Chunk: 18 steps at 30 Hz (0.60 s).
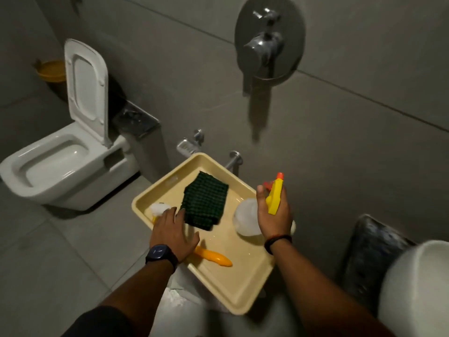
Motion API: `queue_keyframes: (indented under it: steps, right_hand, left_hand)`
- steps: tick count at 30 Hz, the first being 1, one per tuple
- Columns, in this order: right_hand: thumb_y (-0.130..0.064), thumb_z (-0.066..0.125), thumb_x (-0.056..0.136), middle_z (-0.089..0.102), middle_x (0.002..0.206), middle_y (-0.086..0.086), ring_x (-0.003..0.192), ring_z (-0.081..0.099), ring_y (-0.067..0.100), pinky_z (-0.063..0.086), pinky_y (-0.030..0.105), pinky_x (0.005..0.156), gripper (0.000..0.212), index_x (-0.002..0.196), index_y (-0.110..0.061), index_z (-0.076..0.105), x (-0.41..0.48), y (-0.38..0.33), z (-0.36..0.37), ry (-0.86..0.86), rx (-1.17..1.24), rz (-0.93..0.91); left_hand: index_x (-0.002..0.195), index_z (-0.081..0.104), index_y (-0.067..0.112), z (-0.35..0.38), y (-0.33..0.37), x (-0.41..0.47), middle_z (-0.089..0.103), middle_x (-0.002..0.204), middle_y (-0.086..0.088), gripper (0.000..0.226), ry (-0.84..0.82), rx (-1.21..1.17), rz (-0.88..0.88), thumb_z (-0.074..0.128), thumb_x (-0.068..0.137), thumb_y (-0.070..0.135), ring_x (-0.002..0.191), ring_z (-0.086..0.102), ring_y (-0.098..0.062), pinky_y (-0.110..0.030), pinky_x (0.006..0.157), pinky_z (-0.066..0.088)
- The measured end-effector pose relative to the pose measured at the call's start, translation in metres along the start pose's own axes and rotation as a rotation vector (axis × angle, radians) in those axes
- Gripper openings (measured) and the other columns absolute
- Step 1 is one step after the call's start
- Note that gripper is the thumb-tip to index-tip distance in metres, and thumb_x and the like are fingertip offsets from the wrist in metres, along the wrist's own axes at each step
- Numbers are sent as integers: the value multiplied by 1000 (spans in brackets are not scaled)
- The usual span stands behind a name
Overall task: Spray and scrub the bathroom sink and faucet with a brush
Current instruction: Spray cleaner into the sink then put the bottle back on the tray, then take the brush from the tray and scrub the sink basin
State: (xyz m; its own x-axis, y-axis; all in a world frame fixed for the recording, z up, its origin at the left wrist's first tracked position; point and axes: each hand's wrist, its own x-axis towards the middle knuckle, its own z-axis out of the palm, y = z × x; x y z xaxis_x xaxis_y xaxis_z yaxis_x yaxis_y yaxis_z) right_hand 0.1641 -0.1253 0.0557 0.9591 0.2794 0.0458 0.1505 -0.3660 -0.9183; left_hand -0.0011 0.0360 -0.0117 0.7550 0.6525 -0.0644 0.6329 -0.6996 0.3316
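A: What is in the tray?

B: It is a smooth, cream plastic rectangle with rounded corners and a raised rim. A dark green cloth with a knobbly waffle weave lies folded at its far middle. The brush lies slantwise along the near left, with a glossy orange-yellow tapered handle and white bristles at the far-left corner.

A: And the hands?

B: The left hand is palm down over the brush, its fingers spread wide and laid flat across the middle of the handle (the watch on that wrist is dark and square). I cannot tell whether it grips. The right hand is raised over the tray's right side, fingers curled around the neck of the spray bottle, a cloudy white body with a yellow trigger head and orange nozzle. A thin dark band circles that wrist.

A: The sink?

B: Only the white glazed curve of the sink shows, near right. A white toilet with raised lid stands far left.
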Motion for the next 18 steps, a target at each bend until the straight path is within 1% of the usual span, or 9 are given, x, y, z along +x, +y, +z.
queue_keyframes:
  steps: [4, 7, 9, 10, 12, 14, 15, 16, 18]
  right_hand:
    - [-45, 59, 87, 59, 132, -3, 119, 54, 17, 36, 25, 93, 68, 145, -34, 26, 17, 24, 42, -58, -40, 13]
    - [-42, 62, 85, 61, 125, -4, 112, 56, 14, 38, 26, 90, 66, 143, -31, 33, 23, 31, 50, -46, -72, 1]
    - [-47, 67, 79, 62, 120, -4, 108, 56, 15, 42, 31, 87, 66, 136, -29, 40, 26, 31, 50, -53, -75, 32]
    - [-52, 68, 75, 61, 120, -2, 107, 55, 17, 44, 35, 88, 68, 132, -27, 41, 23, 30, 49, -35, -98, 65]
    - [-63, 62, 72, 59, 119, 7, 109, 53, 27, 47, 46, 89, 72, 126, -21, 41, 5, 30, 48, 108, -225, 106]
    - [-58, 54, 73, 59, 108, 15, 100, 53, 33, 48, 49, 83, 61, 113, -12, 47, -27, 36, 49, 206, -415, 4]
    - [-50, 56, 73, 59, 102, 15, 95, 54, 32, 47, 46, 80, 53, 107, -10, 50, -43, 42, 51, 151, -495, -85]
    - [-41, 59, 71, 59, 99, 12, 92, 54, 29, 47, 43, 78, 46, 105, -11, 53, -58, 47, 54, 21, -556, -163]
    - [-36, 59, 71, 57, 105, 7, 97, 53, 25, 45, 41, 81, 46, 112, -15, 53, -76, 61, 62, -371, -685, -241]
  left_hand:
    - [130, 43, 12, 16, -18, 13, 46, 135, -17, 75, -25, 10, 16, 60, 70, 54, 124, 40, -33, -46, 106, 32]
    - [130, 43, 14, 21, -20, 15, 47, 134, -14, 74, -34, 17, 37, 56, 71, 57, 122, 42, -32, -46, 105, 33]
    - [128, 44, 16, 22, -21, 16, 49, 131, -12, 72, -27, 12, 51, 54, 70, 58, 119, 44, -31, -45, 103, 36]
    - [127, 44, 16, 21, -20, 16, 50, 130, -11, 72, -23, 11, 60, 53, 69, 58, 118, 44, -30, -45, 102, 36]
    - [127, 44, 17, 20, -20, 17, 50, 130, -9, 72, -19, 14, 74, 53, 69, 60, 119, 43, -30, -45, 102, 36]
    - [127, 44, 18, 20, -21, 17, 50, 132, -10, 74, -4, 15, 83, 52, 68, 61, 120, 44, -30, -46, 103, 36]
    - [128, 44, 17, 20, -22, 16, 50, 132, -10, 75, 5, 19, 90, 52, 68, 61, 121, 43, -30, -46, 103, 35]
    - [129, 43, 17, 20, -24, 16, 49, 135, -11, 76, 10, 26, 99, 52, 68, 61, 123, 42, -31, -46, 104, 34]
    - [136, 37, 17, 19, -28, 16, 40, 144, -12, 80, -12, 52, 112, 48, 71, 62, 132, 33, -32, -47, 110, 26]
